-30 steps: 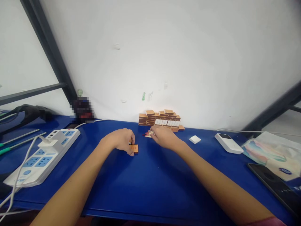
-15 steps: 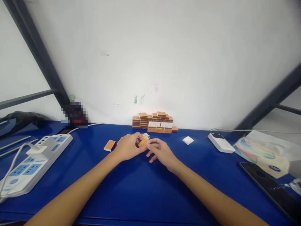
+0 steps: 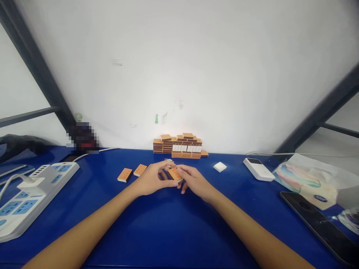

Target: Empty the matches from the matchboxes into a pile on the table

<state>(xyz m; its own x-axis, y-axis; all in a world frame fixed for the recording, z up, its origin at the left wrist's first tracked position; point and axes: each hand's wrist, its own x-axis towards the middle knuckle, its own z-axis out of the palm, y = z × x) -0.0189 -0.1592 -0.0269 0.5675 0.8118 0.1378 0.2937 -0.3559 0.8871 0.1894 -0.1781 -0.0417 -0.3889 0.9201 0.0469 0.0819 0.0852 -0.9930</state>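
While left fingers (image 3: 168, 184), right fingers (image 3: 184, 174) grip matchbox (image 3: 174, 174), left ones partly hide matches (image 3: 169, 161) behind.

The held matchbox (image 3: 175, 174) is partly covered by the left hand (image 3: 153, 178) and right hand (image 3: 194, 181); the matches (image 3: 169, 161) are partly hidden; the left edge cuts the power strip (image 3: 46, 200); one dark object (image 3: 83, 137) is blurred.

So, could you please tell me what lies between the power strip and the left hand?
Two things show there in the head view: one orange matchbox, then a second matchbox nearer the left hand, both on the blue table.
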